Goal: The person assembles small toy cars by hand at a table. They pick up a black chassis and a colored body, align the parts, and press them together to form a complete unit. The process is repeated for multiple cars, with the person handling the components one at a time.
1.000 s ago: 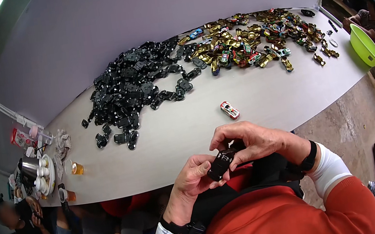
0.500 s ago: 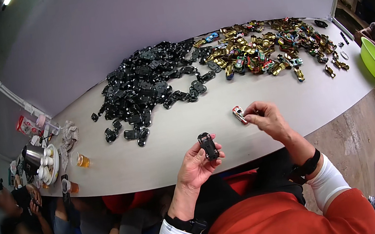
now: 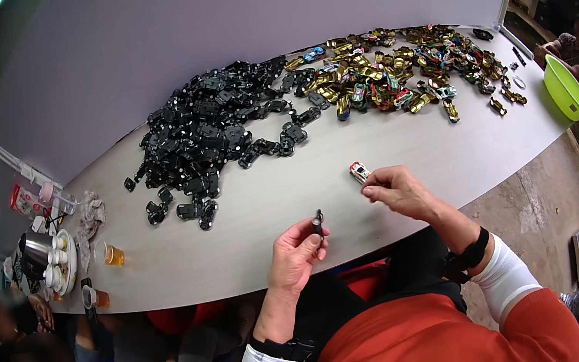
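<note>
My left hand (image 3: 298, 252) holds a small black toy car chassis (image 3: 317, 222) upright between thumb and fingers, above the near edge of the white table (image 3: 251, 224). My right hand (image 3: 399, 191) reaches forward, its fingertips pinching the rear of a small red and white toy car body (image 3: 358, 172) that rests on the table. The two hands are apart, the right one further out over the table.
A big heap of black chassis parts (image 3: 211, 129) lies at the table's far middle, and a heap of gold and coloured car bodies (image 3: 400, 71) to its right. A green bowl (image 3: 565, 91) sits far right. Cups, a kettle and drinks (image 3: 53, 254) stand left. Another person (image 3: 19, 326) is at lower left.
A second ago both hands held the black chassis together near my chest. The right hand let go and reached out to the red and white car body; the left hand kept the chassis.
</note>
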A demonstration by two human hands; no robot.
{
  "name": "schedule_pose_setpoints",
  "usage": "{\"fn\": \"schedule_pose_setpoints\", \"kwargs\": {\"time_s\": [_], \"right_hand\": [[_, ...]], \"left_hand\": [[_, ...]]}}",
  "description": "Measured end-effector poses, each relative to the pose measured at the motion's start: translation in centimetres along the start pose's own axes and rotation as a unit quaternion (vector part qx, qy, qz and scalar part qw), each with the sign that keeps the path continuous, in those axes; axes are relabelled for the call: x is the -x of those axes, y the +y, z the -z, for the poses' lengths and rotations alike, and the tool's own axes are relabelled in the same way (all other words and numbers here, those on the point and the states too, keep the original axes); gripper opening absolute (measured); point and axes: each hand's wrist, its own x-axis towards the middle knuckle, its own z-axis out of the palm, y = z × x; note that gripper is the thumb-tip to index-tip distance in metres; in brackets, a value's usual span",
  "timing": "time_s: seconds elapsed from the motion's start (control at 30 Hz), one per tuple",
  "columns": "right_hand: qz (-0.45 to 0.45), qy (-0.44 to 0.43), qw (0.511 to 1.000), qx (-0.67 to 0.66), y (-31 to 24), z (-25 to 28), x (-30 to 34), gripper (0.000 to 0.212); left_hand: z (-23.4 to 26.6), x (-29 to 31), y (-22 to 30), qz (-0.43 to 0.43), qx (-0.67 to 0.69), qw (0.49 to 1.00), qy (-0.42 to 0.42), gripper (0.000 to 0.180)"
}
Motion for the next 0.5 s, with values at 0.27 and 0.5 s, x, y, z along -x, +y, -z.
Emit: {"fn": "schedule_pose_setpoints", "kwargs": {"time_s": [0.27,0.5], "right_hand": [[-0.097,-0.182,0.952,-0.224,-1.5,-4.4,-0.7,0.018],[0.066,-0.197,0.977,-0.048,-2.3,-4.2,-0.6,0.009]], "left_hand": [[-2.0,1.0,0.5,-0.210,-0.430,0.876,0.061,0.041],[-0.3,1.5,0.3,0.152,0.108,0.979,-0.084,0.037]]}}
